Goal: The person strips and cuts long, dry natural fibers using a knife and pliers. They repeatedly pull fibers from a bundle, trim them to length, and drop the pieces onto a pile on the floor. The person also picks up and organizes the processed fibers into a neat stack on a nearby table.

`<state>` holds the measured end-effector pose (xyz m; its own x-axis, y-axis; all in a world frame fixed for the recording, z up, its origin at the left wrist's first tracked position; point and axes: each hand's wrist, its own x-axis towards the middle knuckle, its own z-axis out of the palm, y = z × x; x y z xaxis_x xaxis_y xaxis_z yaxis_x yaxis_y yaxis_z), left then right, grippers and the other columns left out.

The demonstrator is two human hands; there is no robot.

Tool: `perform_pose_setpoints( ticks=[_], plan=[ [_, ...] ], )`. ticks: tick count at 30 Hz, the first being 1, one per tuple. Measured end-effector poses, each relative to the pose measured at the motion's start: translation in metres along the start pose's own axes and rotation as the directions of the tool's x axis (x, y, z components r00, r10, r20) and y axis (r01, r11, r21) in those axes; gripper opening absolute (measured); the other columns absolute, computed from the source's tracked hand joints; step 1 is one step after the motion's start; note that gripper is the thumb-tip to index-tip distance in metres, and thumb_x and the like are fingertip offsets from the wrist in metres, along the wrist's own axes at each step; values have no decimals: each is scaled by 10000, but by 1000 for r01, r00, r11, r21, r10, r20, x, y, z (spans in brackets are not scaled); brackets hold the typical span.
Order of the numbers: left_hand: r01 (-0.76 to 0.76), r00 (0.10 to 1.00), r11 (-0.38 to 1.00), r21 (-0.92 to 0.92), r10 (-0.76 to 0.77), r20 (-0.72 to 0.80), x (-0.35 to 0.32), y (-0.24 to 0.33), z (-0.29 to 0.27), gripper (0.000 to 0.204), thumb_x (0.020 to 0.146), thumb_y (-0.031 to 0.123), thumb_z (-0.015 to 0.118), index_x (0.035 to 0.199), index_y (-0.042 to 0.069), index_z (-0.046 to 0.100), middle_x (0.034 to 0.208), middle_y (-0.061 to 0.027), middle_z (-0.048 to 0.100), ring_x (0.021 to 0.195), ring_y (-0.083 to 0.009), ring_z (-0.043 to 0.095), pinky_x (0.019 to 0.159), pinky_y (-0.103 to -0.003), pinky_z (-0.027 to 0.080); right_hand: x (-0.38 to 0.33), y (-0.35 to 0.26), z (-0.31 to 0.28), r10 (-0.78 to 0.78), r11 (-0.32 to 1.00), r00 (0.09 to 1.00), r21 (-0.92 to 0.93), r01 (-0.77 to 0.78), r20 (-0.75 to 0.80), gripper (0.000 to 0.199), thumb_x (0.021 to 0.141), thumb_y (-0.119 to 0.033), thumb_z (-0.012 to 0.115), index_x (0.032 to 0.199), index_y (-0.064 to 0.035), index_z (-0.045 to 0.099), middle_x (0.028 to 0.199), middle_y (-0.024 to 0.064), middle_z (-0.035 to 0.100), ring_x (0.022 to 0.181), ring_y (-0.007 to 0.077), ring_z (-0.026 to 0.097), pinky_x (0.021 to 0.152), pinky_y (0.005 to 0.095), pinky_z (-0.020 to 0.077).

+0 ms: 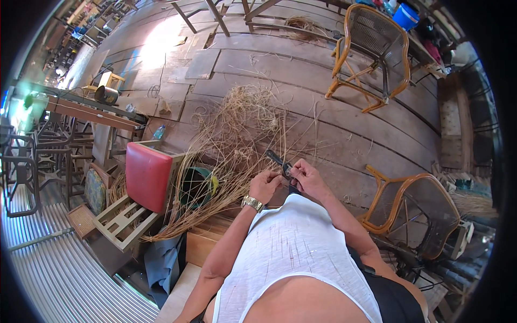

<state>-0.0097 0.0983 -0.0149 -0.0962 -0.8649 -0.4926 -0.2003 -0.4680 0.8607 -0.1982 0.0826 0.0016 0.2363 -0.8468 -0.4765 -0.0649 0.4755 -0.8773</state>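
Observation:
In front of my waist, a small dark tool with a black handle [273, 156] and a metal-looking part stands between my hands; its exact kind is unclear. My right hand [306, 177] has its fingers pinched together right at the metal part. Close by on the other side, my left hand [264, 187] is also closed, thumb against fingers, and whatever it grips is too small to make out. Long thin cane strands [231, 194] run past my left forearm, out of and around a dark green bucket [207, 200]. A tangled heap of cane shavings [245, 107] lies farther off on the floor.
A red-seated chair [146, 175] lies tipped at my left. Cane armchairs stand far right [350, 54] and lie near right [377, 207]. Stacked metal frames [51, 145] and corrugated sheeting [48, 258] fill the left edge. The plank floor [334, 140] has gaps.

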Motion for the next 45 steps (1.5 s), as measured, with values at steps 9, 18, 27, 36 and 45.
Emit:
perform_pose_setpoints(
  ticks=[9, 18, 27, 36, 45],
  plan=[
    [90, 979, 976, -198, -50, 198, -3, 10, 3, 218, 920, 225, 627, 882, 13, 664, 769, -10, 666, 623, -51, 554, 574, -203, 453, 1, 3, 10, -152, 954, 980, -277, 112, -128, 256, 920, -246, 625, 943, -28, 493, 680, 61, 615, 492, 79, 538, 425, 244, 417],
    [-123, 990, 992, 29, 125, -62, 3, 17, 27, 268, 930, 244, 592, 900, -15, 653, 754, -56, 680, 678, -111, 634, 619, -253, 502, 2, 6, 22, -91, 996, 931, -52, 77, -352, 318, 909, -296, 640, 932, -11, 500, 696, 69, 644, 472, 104, 568, 403, 254, 456],
    [-195, 981, 941, 277, 193, 37, 12, 12, 30, 332, 920, 333, 577, 878, 15, 661, 721, -111, 668, 618, -175, 622, 580, -317, 472, 1, 13, 7, 1, 991, 979, 135, 27, -204, 297, 939, -278, 595, 770, -37, 553, 654, 30, 595, 515, 75, 536, 436, 243, 431],
    [-216, 976, 883, 416, 209, 64, 9, -1, 13, 366, 907, 383, 566, 847, 33, 657, 708, -150, 620, 637, -241, 591, 593, -345, 443, 34, 69, 7, -43, 949, 925, -305, -80, -377, 380, 856, -385, 676, 722, -42, 581, 552, 70, 573, 419, 108, 531, 362, 260, 385],
    [26, 1000, 958, 285, -21, -23, -180, -45, -130, 276, 901, 299, 585, 902, 28, 637, 677, -84, 589, 611, -151, 533, 587, -320, 439, 87, -27, -145, 126, 980, 858, -74, -187, -498, 346, 863, -405, 659, 764, -83, 584, 523, 31, 532, 339, 94, 442, 305, 243, 312]
  ],
)
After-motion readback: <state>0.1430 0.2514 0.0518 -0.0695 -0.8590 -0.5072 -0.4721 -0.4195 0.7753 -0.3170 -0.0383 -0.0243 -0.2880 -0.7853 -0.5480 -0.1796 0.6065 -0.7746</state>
